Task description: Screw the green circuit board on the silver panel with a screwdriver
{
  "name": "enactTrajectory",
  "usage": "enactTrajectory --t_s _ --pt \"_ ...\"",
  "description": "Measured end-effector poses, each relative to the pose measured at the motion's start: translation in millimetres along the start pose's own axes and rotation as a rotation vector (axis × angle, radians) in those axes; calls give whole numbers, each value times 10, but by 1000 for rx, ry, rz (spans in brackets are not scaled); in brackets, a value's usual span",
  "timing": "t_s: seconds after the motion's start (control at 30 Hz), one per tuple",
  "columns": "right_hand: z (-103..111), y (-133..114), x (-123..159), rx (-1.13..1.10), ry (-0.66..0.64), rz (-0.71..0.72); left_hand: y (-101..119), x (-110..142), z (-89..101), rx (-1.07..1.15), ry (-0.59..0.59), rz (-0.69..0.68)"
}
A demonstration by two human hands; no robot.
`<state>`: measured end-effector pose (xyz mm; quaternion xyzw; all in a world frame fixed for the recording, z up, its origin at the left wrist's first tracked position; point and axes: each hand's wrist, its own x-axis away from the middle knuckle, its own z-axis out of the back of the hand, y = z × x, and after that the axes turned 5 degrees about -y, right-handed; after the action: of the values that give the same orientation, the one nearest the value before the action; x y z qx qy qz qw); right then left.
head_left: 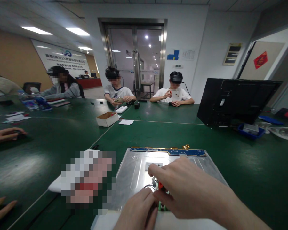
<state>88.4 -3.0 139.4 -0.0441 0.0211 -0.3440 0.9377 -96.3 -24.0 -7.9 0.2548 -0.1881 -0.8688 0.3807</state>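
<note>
In front of me lies a flat silver metal panel, with a blue circuit strip along its far edge. My right hand is closed around a small red-handled tool, mostly hidden by the fingers, so its kind does not show. Beneath the fingers, a green circuit board shows in part, with a round metal part beside it. My left hand has its fingers bent together at the board's left side, touching my right hand; what they grip is hidden.
Left of the panel is a white object, partly pixelated. A small cardboard box stands farther back. At right stand a black monitor and a blue tray. Other people sit around the green table; a co-worker's hands are at left.
</note>
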Motion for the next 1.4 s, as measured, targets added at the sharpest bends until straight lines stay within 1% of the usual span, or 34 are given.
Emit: enactTrajectory --t_s 0.13,0.23,0.5,0.7,0.93,1.1,1.17,1.4 --pt "-2 1 2 -2 -3 -1 -27 7 -25 1 18 -27" --pt "15 -9 7 -43 -3 -6 -20 9 -21 15 30 3" --pt "-13 12 -18 -13 10 -66 -4 0 0 7 -9 1" --pt "-8 4 -12 18 -2 -28 44 6 40 11 -4 32" --pt "44 -13 30 -66 -2 24 23 3 19 24 3 25" --pt "-2 6 -11 -66 -15 -52 -8 11 -4 19 15 -7" --pt "-21 14 -23 -49 -11 -61 -14 14 -5 10 12 -12" --pt "20 2 38 -70 -4 15 6 9 4 5 -12 22"
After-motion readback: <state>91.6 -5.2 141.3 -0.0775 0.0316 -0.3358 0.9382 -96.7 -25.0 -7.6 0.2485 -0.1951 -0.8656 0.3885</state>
